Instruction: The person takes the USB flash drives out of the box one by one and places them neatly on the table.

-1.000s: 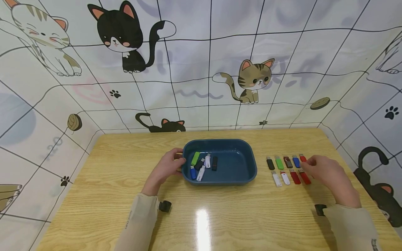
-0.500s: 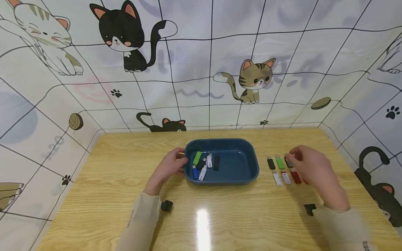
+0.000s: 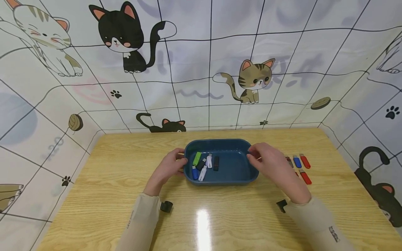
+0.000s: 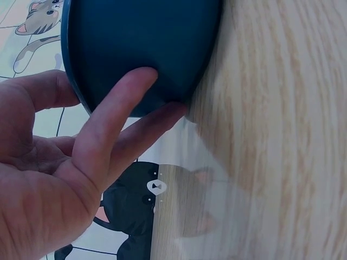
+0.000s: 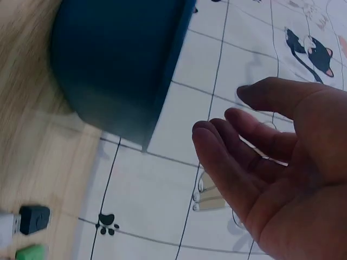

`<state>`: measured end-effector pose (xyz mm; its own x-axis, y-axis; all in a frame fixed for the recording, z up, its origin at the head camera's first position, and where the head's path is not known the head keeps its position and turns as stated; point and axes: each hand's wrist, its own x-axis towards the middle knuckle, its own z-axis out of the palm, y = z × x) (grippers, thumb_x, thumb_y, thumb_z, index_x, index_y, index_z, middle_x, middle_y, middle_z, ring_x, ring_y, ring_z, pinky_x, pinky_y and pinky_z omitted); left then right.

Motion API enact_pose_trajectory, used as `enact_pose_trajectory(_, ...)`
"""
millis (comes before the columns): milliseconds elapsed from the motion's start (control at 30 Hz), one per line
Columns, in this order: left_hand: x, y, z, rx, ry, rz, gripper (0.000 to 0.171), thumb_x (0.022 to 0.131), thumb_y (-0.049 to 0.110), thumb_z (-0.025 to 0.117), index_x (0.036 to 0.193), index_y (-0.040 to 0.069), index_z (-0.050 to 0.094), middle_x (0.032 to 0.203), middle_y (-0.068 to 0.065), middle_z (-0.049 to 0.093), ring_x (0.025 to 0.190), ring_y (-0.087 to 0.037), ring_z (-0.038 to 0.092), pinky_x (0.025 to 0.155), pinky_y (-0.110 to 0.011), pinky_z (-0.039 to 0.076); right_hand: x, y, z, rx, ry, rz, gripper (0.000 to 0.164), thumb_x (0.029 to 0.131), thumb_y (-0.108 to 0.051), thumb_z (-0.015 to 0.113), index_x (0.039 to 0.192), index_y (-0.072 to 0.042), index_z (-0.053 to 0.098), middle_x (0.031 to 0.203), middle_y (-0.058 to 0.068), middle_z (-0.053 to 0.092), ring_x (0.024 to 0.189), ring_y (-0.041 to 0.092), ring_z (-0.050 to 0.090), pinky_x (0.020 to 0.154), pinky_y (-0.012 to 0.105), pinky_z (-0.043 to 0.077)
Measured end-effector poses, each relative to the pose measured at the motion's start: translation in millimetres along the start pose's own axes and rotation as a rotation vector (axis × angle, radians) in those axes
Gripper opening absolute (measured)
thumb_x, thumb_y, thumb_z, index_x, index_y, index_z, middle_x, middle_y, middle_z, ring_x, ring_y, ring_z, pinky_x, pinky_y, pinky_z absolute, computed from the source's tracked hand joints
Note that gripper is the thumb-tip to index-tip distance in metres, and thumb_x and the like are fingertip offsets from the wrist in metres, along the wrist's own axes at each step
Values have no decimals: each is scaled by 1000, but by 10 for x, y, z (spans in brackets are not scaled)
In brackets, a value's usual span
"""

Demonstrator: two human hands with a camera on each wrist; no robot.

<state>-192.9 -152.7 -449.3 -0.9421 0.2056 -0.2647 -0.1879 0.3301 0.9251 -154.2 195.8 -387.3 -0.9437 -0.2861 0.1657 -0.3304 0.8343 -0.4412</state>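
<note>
A dark blue rectangular tray [image 3: 232,179] stands on the table with several USB sticks in its left half, among them a green stick [image 3: 196,158], a blue one [image 3: 195,172] and a black one [image 3: 216,163]. Against the tray's left end rests my left hand [image 3: 169,165], its extended fingers touching the outer wall, as the left wrist view shows too. My right hand [image 3: 270,165] hovers by the tray's right rim. The right wrist view shows that hand [image 5: 271,157] with loosely bent fingers, nothing between them, apart from the tray wall.
Right of the tray lie more USB sticks, with red sticks [image 3: 305,177] and a blue stick [image 3: 297,161] showing; my right hand and forearm cover others. The wooden table [image 3: 245,219] meets a cat-printed cloth [image 3: 194,87] at its back and sides.
My right hand has moved left, from over the far-right sticks to the tray's right rim, uncovering red and blue sticks and covering others. The left hand keeps its place at the tray.
</note>
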Motion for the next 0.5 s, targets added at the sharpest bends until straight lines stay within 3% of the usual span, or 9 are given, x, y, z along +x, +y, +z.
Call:
enact_pose_trajectory(200,-14,9,0,5,4,6,44,103,10,55,146,0,49,139,-26,58,97,-32,72,76,-46,64,144,-87,181,-50,-87,-213,21,97,-10,72,116,-2,68,113,11,65,96,27,66,78,43,58)
enact_pose_trajectory(333,-19,15,3,2,4,8,44,103,11,55,146,-1,49,138,-26,58,95,-31,73,76,-46,64,233,-131,281,-72,-150,-288,22,96,-10,73,117,-3,68,117,10,64,98,25,67,80,41,58)
enact_pose_trajectory(500,-23,14,3,1,5,7,45,103,11,55,146,0,48,139,-25,58,95,-31,73,76,-46,64,317,-173,379,-98,-170,-351,23,94,-11,76,116,-5,69,116,7,65,99,22,66,81,38,58)
